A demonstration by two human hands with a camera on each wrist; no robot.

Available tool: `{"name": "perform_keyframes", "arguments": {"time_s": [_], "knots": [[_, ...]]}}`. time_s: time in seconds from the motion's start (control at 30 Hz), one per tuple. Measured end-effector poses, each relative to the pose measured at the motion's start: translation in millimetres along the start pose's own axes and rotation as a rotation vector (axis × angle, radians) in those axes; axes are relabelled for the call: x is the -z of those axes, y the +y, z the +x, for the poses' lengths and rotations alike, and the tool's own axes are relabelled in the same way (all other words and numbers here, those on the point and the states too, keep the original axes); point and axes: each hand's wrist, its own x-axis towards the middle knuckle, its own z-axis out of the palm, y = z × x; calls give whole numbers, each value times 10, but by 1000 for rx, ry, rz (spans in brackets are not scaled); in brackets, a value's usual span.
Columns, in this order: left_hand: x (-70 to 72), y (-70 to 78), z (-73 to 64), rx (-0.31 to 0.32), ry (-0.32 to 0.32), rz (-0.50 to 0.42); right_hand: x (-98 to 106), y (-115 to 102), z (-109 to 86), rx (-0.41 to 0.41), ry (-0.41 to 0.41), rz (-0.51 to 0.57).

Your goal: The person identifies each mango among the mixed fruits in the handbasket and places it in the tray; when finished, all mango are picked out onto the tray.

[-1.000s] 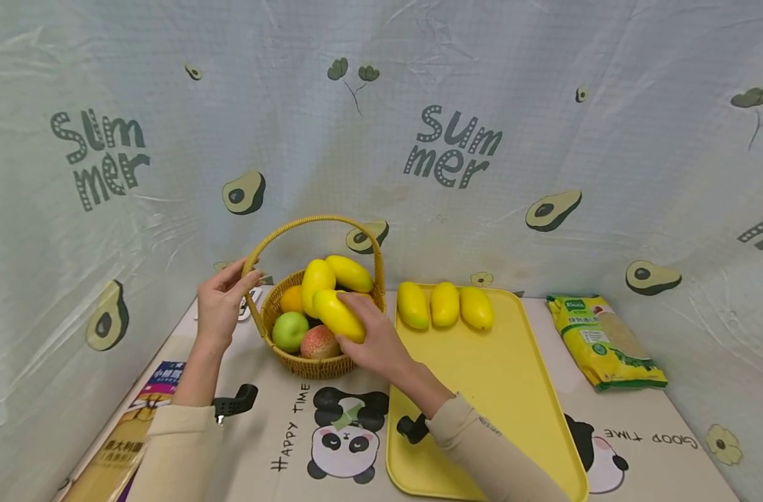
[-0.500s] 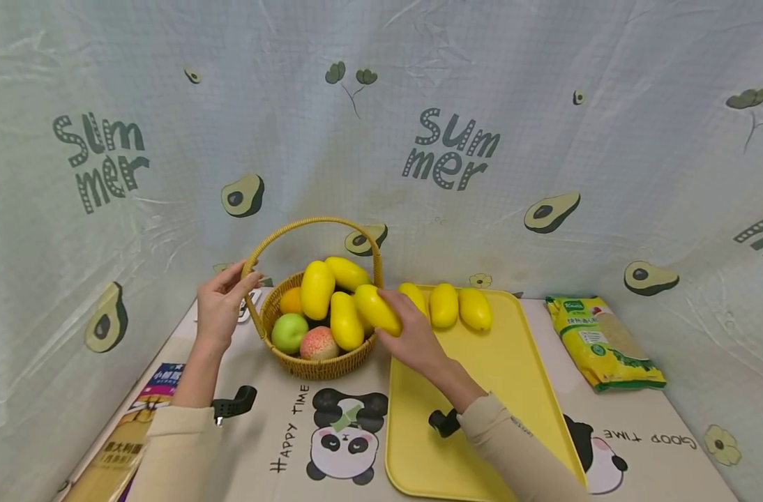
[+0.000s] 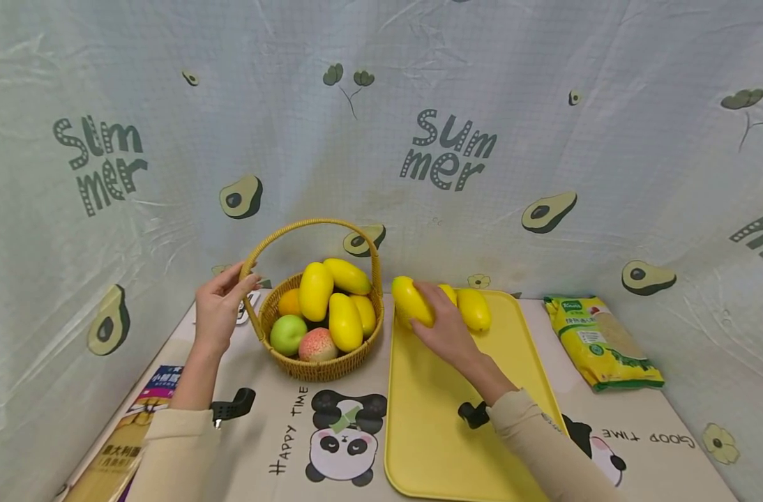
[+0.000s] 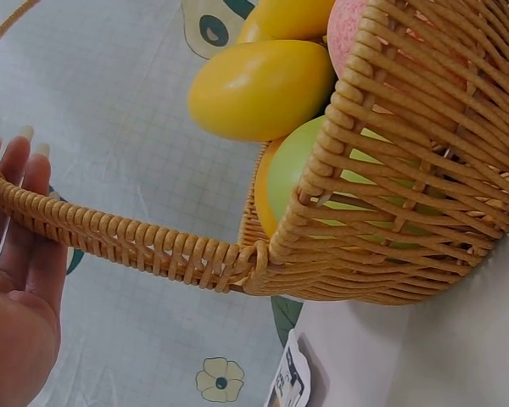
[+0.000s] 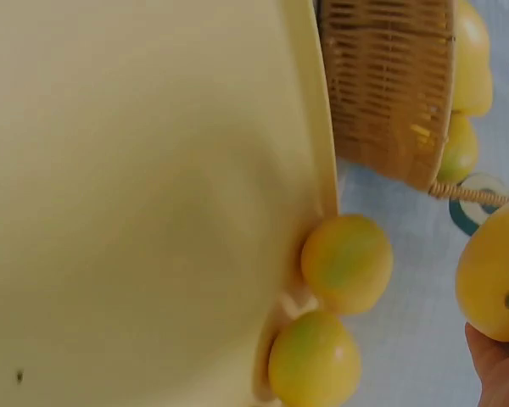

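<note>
My right hand [image 3: 446, 324] grips a yellow mango [image 3: 410, 301] above the far left end of the yellow tray [image 3: 457, 418]. In the right wrist view, the held mango [image 5: 499, 275] is at the right edge, apart from two mangoes lying by the tray's rim. My left hand [image 3: 220, 310] holds the left side of the wicker basket's handle [image 4: 136, 246], which crosses its fingers. The basket [image 3: 319, 369] contains several mangoes [image 3: 346, 324], a green apple [image 3: 289, 336], a peach [image 3: 319, 344] and an orange [image 3: 290, 303]. The held mango hides part of the tray's mango row.
Another mango [image 3: 474, 309] lies at the tray's far end. Right of the tray is a yellow-green Knorr bag [image 3: 601, 341]. Long printed packages [image 3: 130, 432] lie along the left edge. A patterned curtain [image 3: 381, 139] closes off the back and sides.
My right hand has carried the mango rightward from above the basket to over the tray's far left end. My left hand has stayed at the handle.
</note>
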Motion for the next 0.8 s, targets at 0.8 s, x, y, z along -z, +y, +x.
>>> {"name": "perform_keyframes", "arguments": {"time_s": [0.8], "knots": [[-1,-38,2,-16,6,-33,559,604,-73,-206,68,-100]]}}
